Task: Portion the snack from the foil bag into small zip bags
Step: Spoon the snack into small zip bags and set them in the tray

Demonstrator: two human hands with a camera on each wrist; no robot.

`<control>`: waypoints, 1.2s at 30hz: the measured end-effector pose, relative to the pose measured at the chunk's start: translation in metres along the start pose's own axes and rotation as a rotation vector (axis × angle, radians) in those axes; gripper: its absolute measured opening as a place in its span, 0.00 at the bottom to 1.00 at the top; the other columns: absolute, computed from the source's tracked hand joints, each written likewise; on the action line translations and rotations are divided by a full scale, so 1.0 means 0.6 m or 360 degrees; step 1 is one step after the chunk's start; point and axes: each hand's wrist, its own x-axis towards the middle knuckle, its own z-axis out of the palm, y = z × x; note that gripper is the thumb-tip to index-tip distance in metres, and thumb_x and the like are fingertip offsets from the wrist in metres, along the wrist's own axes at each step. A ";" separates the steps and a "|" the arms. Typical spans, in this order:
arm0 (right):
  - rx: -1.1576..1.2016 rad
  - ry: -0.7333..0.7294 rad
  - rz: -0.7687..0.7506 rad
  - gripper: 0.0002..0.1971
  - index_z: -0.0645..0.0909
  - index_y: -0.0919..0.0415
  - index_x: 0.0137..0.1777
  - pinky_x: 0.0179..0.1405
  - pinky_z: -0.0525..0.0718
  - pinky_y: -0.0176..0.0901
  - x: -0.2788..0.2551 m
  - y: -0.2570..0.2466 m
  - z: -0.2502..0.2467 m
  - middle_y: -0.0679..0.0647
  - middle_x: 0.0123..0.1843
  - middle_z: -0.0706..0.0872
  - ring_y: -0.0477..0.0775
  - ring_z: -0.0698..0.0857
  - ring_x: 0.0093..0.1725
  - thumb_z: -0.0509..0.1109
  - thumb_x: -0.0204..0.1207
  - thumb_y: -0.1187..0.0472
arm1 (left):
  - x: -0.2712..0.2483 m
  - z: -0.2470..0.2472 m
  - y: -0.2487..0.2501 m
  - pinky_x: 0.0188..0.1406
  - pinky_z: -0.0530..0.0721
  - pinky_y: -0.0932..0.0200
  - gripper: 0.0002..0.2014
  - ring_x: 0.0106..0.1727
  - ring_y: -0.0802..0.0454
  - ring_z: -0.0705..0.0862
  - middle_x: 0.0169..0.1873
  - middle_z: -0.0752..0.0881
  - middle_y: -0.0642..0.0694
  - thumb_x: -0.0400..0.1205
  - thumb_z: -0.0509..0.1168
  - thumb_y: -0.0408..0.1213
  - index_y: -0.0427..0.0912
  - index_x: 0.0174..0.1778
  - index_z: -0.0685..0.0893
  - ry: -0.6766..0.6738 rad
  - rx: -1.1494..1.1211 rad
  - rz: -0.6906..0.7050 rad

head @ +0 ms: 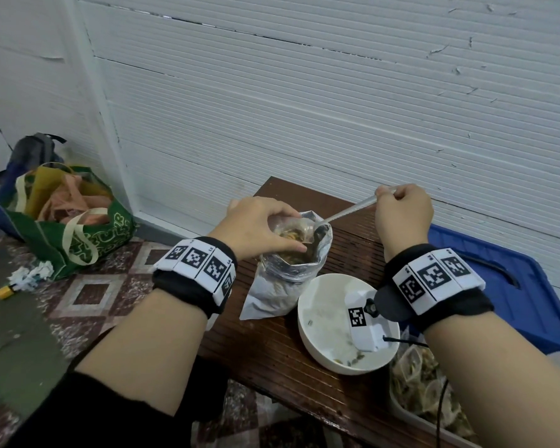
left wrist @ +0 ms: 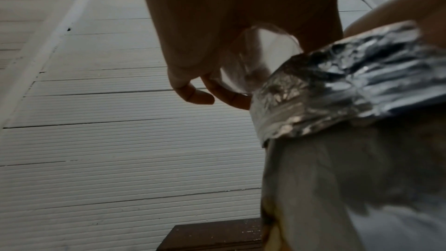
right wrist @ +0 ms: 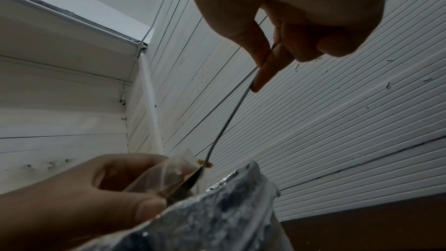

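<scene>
1. Clear plastic is what the left hand (head: 256,225) grips: a small zip bag (head: 293,232), held open between thumb and fingers right over the mouth of the foil bag (head: 288,273).
2. The right hand (head: 403,215) pinches the far end of a metal spoon (head: 346,212) between thumb and forefinger (the other fingers are curled in), and the handle slopes down to the left.
3. The spoon's bowl sits at the zip bag's opening, with brown bits of snack (right wrist: 205,164) on it, as the right wrist view shows.
4. The 2 hands are apart, joined only through the spoon and zip bag.
5. The foil bag stands upright on a dark wooden table (head: 288,350), its silver rim rolled down and more snack visible inside.
6. Just beside it, nearer the person, stands a white bowl (head: 324,337) with a few crumbs at the bottom.
7. A container of filled bags (head: 424,389) lies at the table's right edge, below a blue plastic lid (head: 498,273).
8. On the tiled floor to the left stands a green tote bag (head: 88,234), with a grey backpack (head: 36,150) behind it, against the white ribbed wall (head: 304,108).
</scene>
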 end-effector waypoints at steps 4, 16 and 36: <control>0.0107 -0.0080 -0.0113 0.07 0.79 0.58 0.42 0.38 0.76 0.33 -0.017 -0.009 0.014 0.51 0.38 0.85 0.44 0.81 0.37 0.67 0.81 0.58 | -0.002 0.011 0.009 0.70 0.71 0.43 0.20 0.55 0.63 0.82 0.45 0.86 0.66 0.62 0.75 0.67 0.66 0.45 0.83 0.0004 -0.0080 0.0020; 0.0550 0.0266 -0.0446 0.10 0.74 0.49 0.38 0.42 0.79 0.26 -0.020 -0.034 -0.017 0.43 0.38 0.81 0.38 0.81 0.38 0.68 0.81 0.60 | -0.006 -0.008 0.002 0.36 0.73 0.76 0.11 0.48 0.65 0.81 0.48 0.85 0.57 0.76 0.72 0.50 0.55 0.51 0.80 0.0143 -0.0372 -0.0122; -0.0753 -0.0817 -0.1049 0.13 0.70 0.54 0.36 0.46 0.66 0.47 -0.076 0.039 0.043 0.45 0.30 0.75 0.55 0.73 0.39 0.70 0.78 0.59 | -0.007 -0.008 -0.006 0.35 0.81 0.63 0.08 0.36 0.61 0.83 0.33 0.84 0.57 0.76 0.71 0.53 0.58 0.44 0.80 0.0129 -0.0443 -0.0089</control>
